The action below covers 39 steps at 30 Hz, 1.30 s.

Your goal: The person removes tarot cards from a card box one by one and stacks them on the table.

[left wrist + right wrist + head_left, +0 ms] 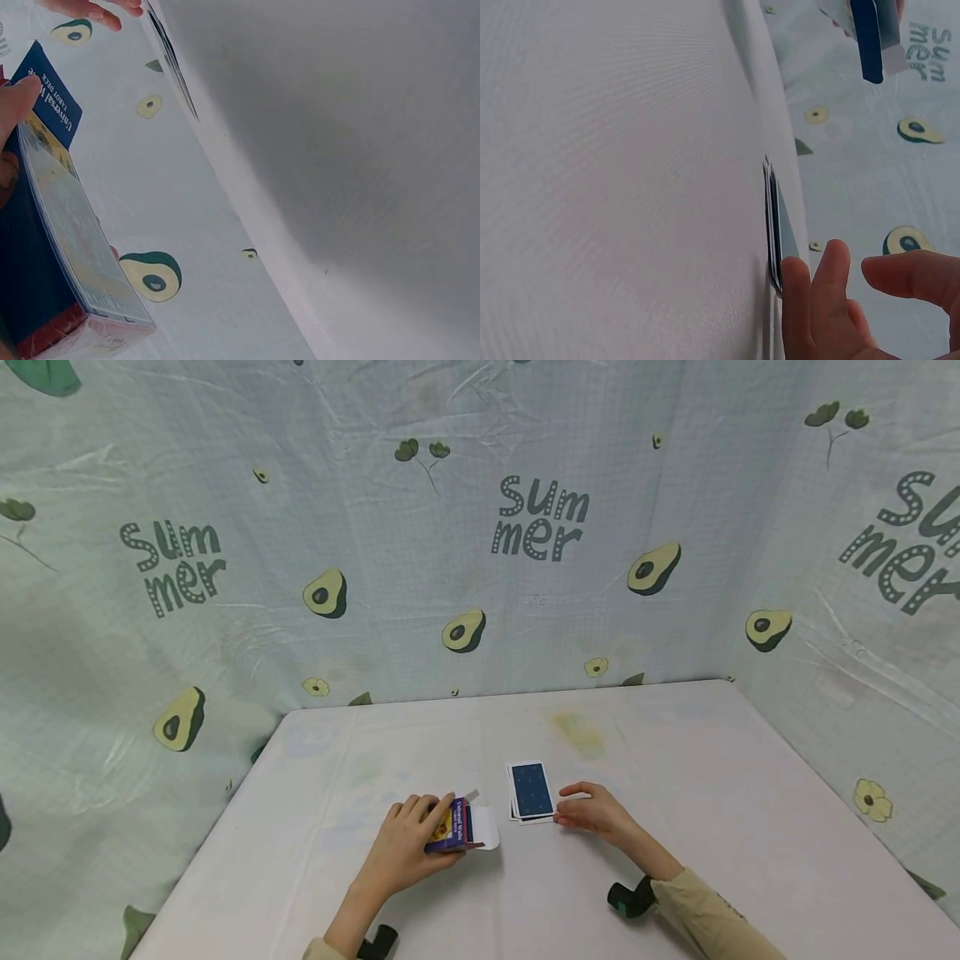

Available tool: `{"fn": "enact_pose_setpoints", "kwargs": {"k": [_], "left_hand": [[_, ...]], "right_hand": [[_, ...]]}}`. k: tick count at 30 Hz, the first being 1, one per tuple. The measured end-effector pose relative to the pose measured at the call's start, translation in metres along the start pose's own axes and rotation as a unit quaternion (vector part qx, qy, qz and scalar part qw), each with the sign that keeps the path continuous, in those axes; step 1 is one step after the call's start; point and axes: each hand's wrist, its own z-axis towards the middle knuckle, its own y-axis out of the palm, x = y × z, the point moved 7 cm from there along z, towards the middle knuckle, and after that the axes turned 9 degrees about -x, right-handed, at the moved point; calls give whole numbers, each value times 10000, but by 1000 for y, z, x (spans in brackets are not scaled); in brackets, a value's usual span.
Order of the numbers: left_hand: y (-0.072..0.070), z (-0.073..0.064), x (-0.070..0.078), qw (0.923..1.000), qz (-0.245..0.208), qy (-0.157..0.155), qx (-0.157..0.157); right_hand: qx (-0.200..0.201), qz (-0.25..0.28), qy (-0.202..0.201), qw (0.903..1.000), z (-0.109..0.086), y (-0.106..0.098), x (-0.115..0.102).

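In the head view my left hand (405,847) grips a tarot deck box (459,828), thumb and fingers on opposite sides. The box is tilted with its white flap open toward the right. Its blue flap (58,101), printed with "TAROT DECK", shows in the left wrist view. A small stack of tarot cards (532,789) lies face down on the table, dark blue backs up, edges slightly uneven. Beside the stack's near right corner is my right hand (596,814), fingers loosely bent. In the right wrist view its fingertips (796,274) appear at the cards' edge; contact is hard to tell.
A white cloth covers the table (660,752), with a yellowish stain toward the back. Hanging sheets (405,543) printed with avocados and "summer" enclose the back and sides. Black wrist devices (632,898) sit below both wrists.
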Motion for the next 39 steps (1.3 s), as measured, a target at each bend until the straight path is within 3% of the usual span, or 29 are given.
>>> {"fn": "enact_pose_setpoints", "kwargs": {"k": [9, 15, 27, 39], "left_hand": [[3, 1, 2, 9999, 98, 89, 42], [2, 1, 5, 9996, 199, 173, 112], [4, 7, 9, 9998, -29, 67, -173], [6, 12, 21, 9991, -99, 316, -251]], "right_hand": [[-4, -206, -108, 9997, -5, 2, -2], [-318, -378, -234, 9985, -12, 11, -6], [-981, -550, -381, 9929, -18, 35, -11], [-1190, -961, -764, 9853, -29, 57, -29]]}}
